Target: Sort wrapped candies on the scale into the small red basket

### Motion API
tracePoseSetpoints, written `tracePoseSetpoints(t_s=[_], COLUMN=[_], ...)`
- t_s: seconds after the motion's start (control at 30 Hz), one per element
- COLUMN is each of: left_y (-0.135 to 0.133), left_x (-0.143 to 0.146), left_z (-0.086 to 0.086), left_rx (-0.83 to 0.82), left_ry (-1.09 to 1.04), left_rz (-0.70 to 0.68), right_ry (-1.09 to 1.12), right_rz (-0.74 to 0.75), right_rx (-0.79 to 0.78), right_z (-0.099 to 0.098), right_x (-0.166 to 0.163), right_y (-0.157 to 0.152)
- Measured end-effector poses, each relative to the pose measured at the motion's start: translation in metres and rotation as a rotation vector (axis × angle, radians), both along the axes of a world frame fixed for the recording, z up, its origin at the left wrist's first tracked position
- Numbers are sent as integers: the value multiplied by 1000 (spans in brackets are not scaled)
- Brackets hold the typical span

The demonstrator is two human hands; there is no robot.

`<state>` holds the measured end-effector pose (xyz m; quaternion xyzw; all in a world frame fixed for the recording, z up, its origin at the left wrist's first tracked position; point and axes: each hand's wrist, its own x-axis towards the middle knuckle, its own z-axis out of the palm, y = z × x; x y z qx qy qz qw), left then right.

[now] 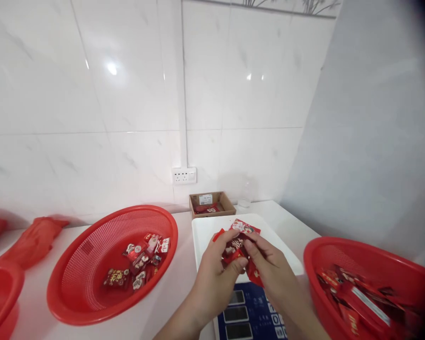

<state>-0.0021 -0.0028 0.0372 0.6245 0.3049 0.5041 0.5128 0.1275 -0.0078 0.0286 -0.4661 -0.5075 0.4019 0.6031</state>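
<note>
My left hand and my right hand are closed together around several small red packets with printed characters. Both hands are above a digital scale with a white pan and a blue keypad panel. Just past my fingertips shows a red and white packet; whether it lies on the pan or is held I cannot tell. Fingers and thumbs cover parts of the held packets.
Left of the scale, a red perforated basket holds several packets. Another red basket with packets stands right. Behind the scale is a cardboard box; further left lie red bags and another red basket. A socket is on the wall.
</note>
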Motion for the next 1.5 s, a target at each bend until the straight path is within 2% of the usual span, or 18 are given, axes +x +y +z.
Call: tracePoseSetpoints(t_s=[0.1,0.2,0.37,0.47,0.57,0.73,0.83,0.97,1.2,1.23,1.3,1.37,1.43,1.5], left_y=[5,9,18,23,27,27,25,22,14,13,12,11,10,9], left_x=[1,1,1,-2,-6,-5,-2,-1,-1,-1,0,0,0,1], left_z=[-3,-4,-6,-6,-6,-6,-7,-7,-2,-2,-3,-5,-7,-8], left_rx=[-95,-120,-192,-180,-156,-136,-145,-147,-199,-198,-179,-156,-134,-109], left_ry=[-96,-167,-170,-156,-155,-113,-99,-59,160,191,250,310,390,456], left_rz=[-20,-39,-13,84,161,171,154,113,25,3,-69,-154,-214,-247], right_ry=[21,23,-77,-225,-485,-758,-825,-796,-799,-764,-648,-551,-555,-609], right_rz=[-57,-90,-146,-226,-263,-158,-235,-331,-396,-382,-259,-26,211,321], right_rx=[-15,-19,-28,-75,-146,-190,-256,-159,13,3,-50,-75,-47,-22], right_z=[-3,-7,-8,-5,-10,-26,-25,-21,-33,-30,-19,-6,5,13], right_x=[1,4,17,33,51,69,71,71,71,69,64,56,46,37], right_y=[9,15,19,21,24,34,35,34,44,41,30,16,3,-6])
